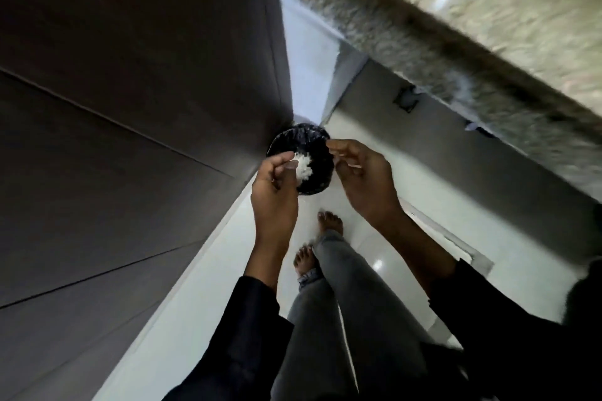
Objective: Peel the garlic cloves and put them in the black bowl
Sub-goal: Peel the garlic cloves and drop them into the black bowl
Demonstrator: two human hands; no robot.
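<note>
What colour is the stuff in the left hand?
White, pinched in the left hand over the black bin; head view.
</note>
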